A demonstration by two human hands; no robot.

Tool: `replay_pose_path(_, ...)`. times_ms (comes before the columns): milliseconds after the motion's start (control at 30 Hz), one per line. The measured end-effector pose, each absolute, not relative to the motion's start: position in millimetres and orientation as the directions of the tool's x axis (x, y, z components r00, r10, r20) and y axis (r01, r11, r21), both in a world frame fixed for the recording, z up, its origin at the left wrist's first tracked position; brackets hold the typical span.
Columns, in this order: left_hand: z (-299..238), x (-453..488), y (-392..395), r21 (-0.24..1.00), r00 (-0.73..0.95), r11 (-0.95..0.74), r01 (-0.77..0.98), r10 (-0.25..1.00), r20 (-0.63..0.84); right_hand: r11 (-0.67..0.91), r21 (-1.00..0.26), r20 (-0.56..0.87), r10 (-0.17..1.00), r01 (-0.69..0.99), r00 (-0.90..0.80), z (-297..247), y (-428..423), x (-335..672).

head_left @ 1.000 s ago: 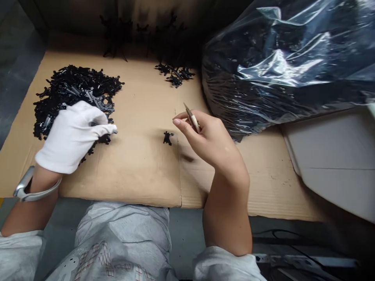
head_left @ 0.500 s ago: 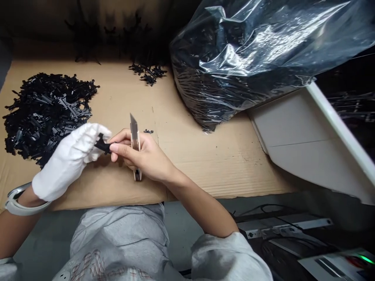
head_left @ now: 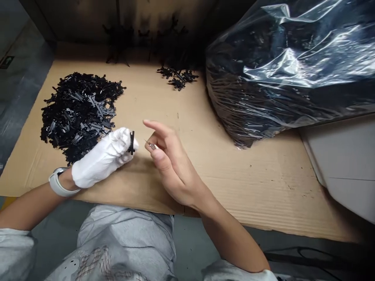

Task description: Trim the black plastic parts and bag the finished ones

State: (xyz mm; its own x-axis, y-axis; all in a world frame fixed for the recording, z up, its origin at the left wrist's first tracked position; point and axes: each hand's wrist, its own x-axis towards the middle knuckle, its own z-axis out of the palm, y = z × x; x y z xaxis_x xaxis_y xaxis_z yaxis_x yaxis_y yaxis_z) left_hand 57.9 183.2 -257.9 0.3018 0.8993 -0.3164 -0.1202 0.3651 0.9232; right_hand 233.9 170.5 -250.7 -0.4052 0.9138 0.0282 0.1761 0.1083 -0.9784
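Note:
My left hand (head_left: 109, 154), in a white glove, pinches a small black plastic part (head_left: 132, 143) at its fingertips. The part stands upright, edge-on to me. Just to the right, apart from it, my bare right hand (head_left: 172, 168) is closed round a utility knife (head_left: 152, 146). Only the knife's front end shows, pointing at the part; the handle is hidden in the palm. My right index finger is lifted and stretched out. Left of my gloved hand lies a large pile of similar black plastic parts (head_left: 79, 113).
Brown cardboard (head_left: 234, 187) covers the worktop. A small cluster of black pieces (head_left: 178, 78) lies at the back. A big clear plastic bag (head_left: 281, 78) full of black pieces takes up the right, beside a grey-white panel (head_left: 342, 164). A dark wall (head_left: 93, 23) stands behind.
My right hand has drawn away from the black part, which stays in my left fingers, now turned upright. The knife has swung from pointing away to pointing left. The view has shifted left.

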Motion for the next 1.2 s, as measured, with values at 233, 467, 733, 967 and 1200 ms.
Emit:
replay_pose_path(233, -261, 64, 184, 0.969, 0.215, 0.196, -0.152, 0.963, -0.161, 0.137, -0.984, 0.105, 0.960, 0.110, -0.259, -259, 168, 217)
replay_pose_path(467, -267, 65, 181, 0.983, 0.205, 0.140, -0.117, 0.972, -0.114, 0.099, -0.982, 0.096, 0.995, 0.162, -0.025, -254, 178, 223)
replay_pose_path(733, -274, 63, 185, 0.661, 0.552, 0.677, -0.323, 0.702, -0.449, 0.624, -0.673, 0.525, 0.781, 0.398, -0.337, -260, 187, 238)
replay_pose_path(967, -264, 60, 187, 0.672, 0.598, 0.671, -0.313, 0.689, -0.410, 0.727, -0.357, 0.594, 0.661, 0.586, -0.459, -266, 185, 235)
replay_pose_path(1200, -272, 55, 179, 0.949, 0.450, 0.303, -0.088, 0.862, -0.234, 0.691, -0.400, 0.544, 0.708, 0.602, -0.451, -261, 186, 236)
